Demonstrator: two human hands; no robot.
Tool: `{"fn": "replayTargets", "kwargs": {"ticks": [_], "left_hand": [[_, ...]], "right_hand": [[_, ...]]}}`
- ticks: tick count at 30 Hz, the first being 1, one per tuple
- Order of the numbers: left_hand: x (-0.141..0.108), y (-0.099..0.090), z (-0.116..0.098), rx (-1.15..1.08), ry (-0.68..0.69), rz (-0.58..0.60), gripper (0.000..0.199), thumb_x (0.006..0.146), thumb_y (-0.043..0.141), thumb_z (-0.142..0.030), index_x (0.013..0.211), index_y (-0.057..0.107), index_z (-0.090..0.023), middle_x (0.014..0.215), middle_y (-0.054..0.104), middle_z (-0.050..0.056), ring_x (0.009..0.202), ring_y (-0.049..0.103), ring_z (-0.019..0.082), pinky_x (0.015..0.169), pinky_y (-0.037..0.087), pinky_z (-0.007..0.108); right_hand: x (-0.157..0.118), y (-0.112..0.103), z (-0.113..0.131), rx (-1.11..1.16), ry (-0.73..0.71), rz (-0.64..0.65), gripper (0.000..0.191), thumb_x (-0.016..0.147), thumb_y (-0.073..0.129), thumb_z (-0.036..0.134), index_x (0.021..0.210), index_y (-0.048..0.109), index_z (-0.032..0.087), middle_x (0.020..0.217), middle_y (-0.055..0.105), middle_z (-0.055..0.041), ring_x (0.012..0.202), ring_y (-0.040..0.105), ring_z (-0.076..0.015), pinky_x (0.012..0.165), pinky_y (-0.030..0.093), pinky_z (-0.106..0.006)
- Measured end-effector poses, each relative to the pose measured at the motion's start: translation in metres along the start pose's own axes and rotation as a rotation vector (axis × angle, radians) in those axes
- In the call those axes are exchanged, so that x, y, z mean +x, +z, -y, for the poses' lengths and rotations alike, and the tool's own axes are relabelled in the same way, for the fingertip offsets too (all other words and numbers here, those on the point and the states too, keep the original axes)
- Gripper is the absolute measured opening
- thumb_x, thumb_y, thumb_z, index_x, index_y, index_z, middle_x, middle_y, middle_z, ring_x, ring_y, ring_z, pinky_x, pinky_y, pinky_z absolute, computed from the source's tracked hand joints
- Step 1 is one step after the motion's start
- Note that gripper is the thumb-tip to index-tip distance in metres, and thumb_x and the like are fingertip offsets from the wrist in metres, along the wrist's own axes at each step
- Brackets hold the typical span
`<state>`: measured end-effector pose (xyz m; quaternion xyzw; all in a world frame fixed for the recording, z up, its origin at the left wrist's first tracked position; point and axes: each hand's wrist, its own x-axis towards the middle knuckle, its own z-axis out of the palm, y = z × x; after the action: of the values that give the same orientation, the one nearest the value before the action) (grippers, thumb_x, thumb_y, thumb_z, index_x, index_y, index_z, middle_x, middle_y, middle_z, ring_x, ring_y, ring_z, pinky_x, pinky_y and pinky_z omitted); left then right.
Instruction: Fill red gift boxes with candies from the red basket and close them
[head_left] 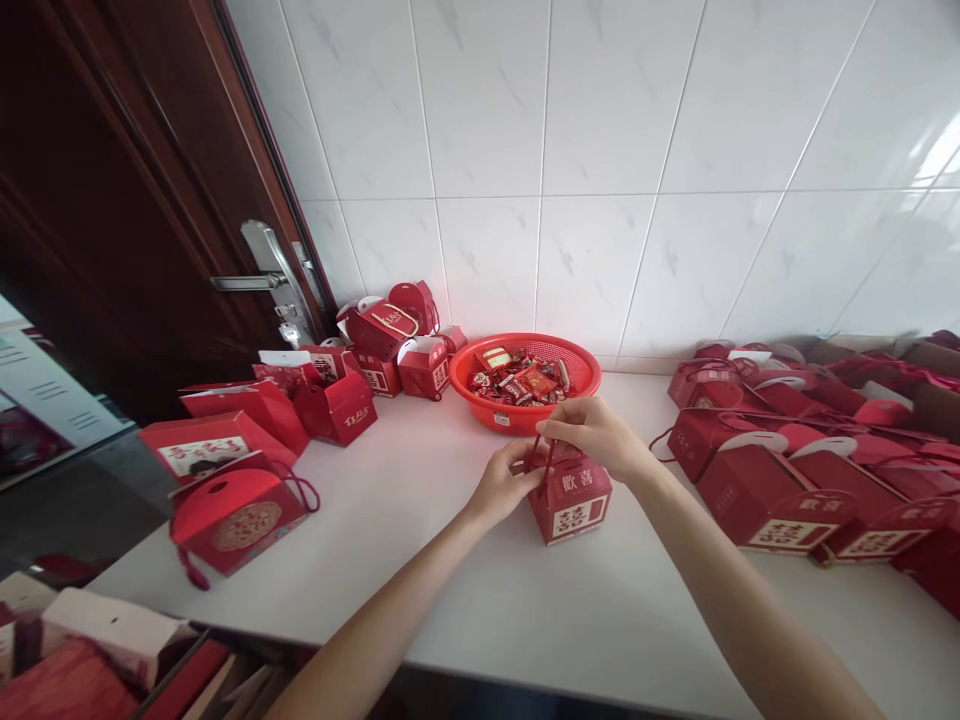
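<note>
A small red gift box (576, 512) with white panels and gold lettering stands upright on the white table (450, 590). My right hand (596, 432) pinches the dark red cord handle (550, 458) above its top. At the box's left side, my left hand (504, 483) has its fingers curled in against the upper edge and the cord; the fingertips are partly hidden. Just behind the box is a red plastic basket (587, 385) holding wrapped candies (525, 385).
Several red boxes (780, 500) with cords crowd the right side. More boxes (247, 515) stand at the left, some with lids up, and others are piled by the wall (386, 325). Open cartons (112, 620) sit below the front left edge. A dark wooden door (150, 180) is at left.
</note>
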<state>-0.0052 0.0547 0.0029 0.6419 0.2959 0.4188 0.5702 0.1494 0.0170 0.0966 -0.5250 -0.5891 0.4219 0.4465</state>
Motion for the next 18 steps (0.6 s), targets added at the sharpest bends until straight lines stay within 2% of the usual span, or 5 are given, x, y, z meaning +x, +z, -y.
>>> {"fn": "replayTargets", "kwargs": {"ticks": [4, 8, 12, 18], "left_hand": [[-0.0010, 0.0000, -0.0006, -0.007, 0.000, 0.014, 0.030, 0.077, 0.075, -0.043, 0.094, 0.074, -0.018, 0.096, 0.074, 0.007, 0.090, 0.066, 0.024, 0.079, 0.049, 0.032], [-0.0010, 0.0004, 0.0002, -0.016, 0.028, 0.052, 0.035, 0.076, 0.077, -0.047, 0.094, 0.072, -0.018, 0.095, 0.074, 0.007, 0.088, 0.065, 0.024, 0.076, 0.048, 0.031], [-0.0012, 0.0013, -0.0019, 0.000, 0.024, 0.022, 0.039, 0.077, 0.073, -0.055, 0.087, 0.069, -0.017, 0.090, 0.072, 0.006, 0.085, 0.063, 0.023, 0.076, 0.047, 0.032], [-0.0012, 0.0012, -0.0009, -0.046, -0.020, 0.014, 0.036, 0.069, 0.082, -0.046, 0.086, 0.068, -0.018, 0.086, 0.070, 0.003, 0.082, 0.063, 0.021, 0.075, 0.048, 0.031]], "right_hand": [[-0.0003, 0.0011, -0.0002, 0.010, -0.009, 0.032, 0.028, 0.071, 0.074, 0.034, 0.058, 0.057, 0.017, 0.056, 0.059, 0.0013, 0.053, 0.053, -0.0105, 0.050, 0.039, -0.023], [-0.0002, 0.0019, -0.0024, 0.019, -0.014, 0.061, 0.027, 0.072, 0.074, 0.034, 0.059, 0.058, 0.017, 0.060, 0.064, -0.0011, 0.055, 0.057, -0.0120, 0.051, 0.043, -0.024], [-0.0004, 0.0023, -0.0034, 0.078, 0.003, 0.108, 0.026, 0.073, 0.073, 0.034, 0.060, 0.058, 0.018, 0.059, 0.065, -0.0009, 0.054, 0.061, -0.0145, 0.054, 0.048, -0.027], [-0.0002, 0.0017, -0.0061, 0.025, -0.038, 0.092, 0.023, 0.075, 0.070, 0.031, 0.060, 0.060, 0.016, 0.060, 0.064, -0.0003, 0.055, 0.056, -0.0116, 0.053, 0.044, -0.025]]}}
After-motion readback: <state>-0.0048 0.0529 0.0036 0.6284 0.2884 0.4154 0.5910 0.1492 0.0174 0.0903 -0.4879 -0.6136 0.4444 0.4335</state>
